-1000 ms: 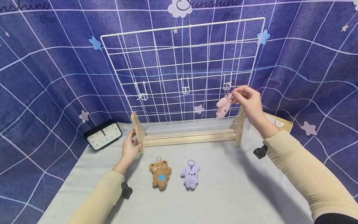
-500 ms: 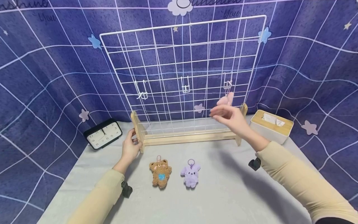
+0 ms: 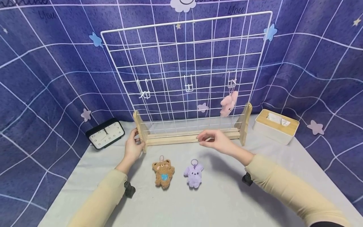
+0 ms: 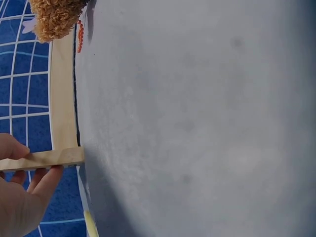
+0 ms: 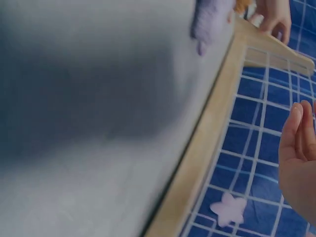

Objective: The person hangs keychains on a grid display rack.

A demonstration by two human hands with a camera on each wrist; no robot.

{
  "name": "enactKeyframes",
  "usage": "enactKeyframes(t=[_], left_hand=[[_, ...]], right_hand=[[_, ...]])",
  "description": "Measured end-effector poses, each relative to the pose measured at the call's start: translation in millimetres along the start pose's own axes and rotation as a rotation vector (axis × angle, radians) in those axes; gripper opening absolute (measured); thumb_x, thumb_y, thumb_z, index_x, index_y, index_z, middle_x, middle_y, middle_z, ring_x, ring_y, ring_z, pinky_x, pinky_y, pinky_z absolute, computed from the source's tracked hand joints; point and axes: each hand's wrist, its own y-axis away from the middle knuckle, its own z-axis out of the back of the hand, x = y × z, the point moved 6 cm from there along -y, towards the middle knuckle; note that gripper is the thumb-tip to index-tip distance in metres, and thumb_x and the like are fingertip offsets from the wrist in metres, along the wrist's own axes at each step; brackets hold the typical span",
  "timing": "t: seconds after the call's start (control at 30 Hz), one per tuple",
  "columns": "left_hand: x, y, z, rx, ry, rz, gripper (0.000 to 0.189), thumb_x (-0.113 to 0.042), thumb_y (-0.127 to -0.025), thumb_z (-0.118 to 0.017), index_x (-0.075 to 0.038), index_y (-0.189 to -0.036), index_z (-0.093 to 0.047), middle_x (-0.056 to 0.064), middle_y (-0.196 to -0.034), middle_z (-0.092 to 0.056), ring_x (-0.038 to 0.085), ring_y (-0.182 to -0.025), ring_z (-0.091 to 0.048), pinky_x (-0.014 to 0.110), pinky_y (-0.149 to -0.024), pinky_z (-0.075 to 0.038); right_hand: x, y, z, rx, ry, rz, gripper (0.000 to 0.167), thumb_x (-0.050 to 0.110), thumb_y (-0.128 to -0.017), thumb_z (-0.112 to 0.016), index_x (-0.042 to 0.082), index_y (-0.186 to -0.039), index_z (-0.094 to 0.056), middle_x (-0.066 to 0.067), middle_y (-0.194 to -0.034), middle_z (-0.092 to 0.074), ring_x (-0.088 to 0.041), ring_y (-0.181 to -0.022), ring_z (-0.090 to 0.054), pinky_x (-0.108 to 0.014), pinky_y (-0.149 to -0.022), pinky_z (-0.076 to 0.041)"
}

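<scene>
My left hand grips the left wooden foot of a white wire grid rack, thumb on one side and fingers on the other. With nothing in it, my right hand hovers in front of the rack's wooden base bar, fingers relaxed. A pink plush keychain hangs by its chain from the right-hand hook. On the table lie a brown bear plush keychain and a purple plush keychain, side by side, loops toward the rack. The middle hook and left hook hold nothing.
A black-framed clock stands at the left, near the rack's foot. To the right is a white tissue box with a wooden lid. A blue patterned curtain rises behind and at both sides of the grey-white table.
My right hand has let go of the pink plush keychain and come down and left, toward the purple one. The pink keychain stays hanging. My left hand keeps its grip on the rack foot.
</scene>
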Motion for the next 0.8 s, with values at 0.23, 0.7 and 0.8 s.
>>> enactKeyframes(t=[0.23, 0.7, 0.8], left_hand=[[-0.5, -1.3, 0.0, -0.001, -0.011, -0.001, 0.071, 0.011, -0.084, -0.06, -0.003, -0.152, -0.04, 0.025, -0.149, -0.047, 0.046, -0.116, -0.063, 0.05, -0.095, -0.058], [0.3, -1.9, -0.5, -0.002, 0.001, -0.018, 0.068, 0.011, -0.085, -0.061, -0.003, -0.149, -0.043, 0.026, -0.147, -0.048, 0.047, -0.115, -0.062, 0.053, -0.096, -0.057], [0.3, -1.7, -0.5, -0.002, 0.0, -0.018, 0.068, 0.011, -0.084, -0.061, -0.003, -0.149, -0.043, 0.026, -0.147, -0.048, 0.047, -0.116, -0.062, 0.053, -0.097, -0.057]], right_hand=[[-19, 2.8, -24, 0.055, 0.057, -0.027, 0.018, 0.003, -0.089, -0.074, -0.001, -0.106, -0.074, -0.009, -0.094, -0.073, -0.019, -0.087, -0.068, -0.038, -0.082, -0.062], [-52, 3.7, -50, 0.116, 0.216, -0.09, 0.013, 0.002, -0.085, -0.075, 0.0, -0.098, -0.074, -0.004, -0.086, -0.075, -0.007, -0.075, -0.065, -0.024, -0.074, -0.058], [-55, 3.5, -52, 0.114, 0.258, -0.138, 0.011, 0.001, -0.083, -0.077, 0.002, -0.094, -0.075, -0.001, -0.082, -0.074, -0.008, -0.073, -0.065, -0.025, -0.075, -0.058]])
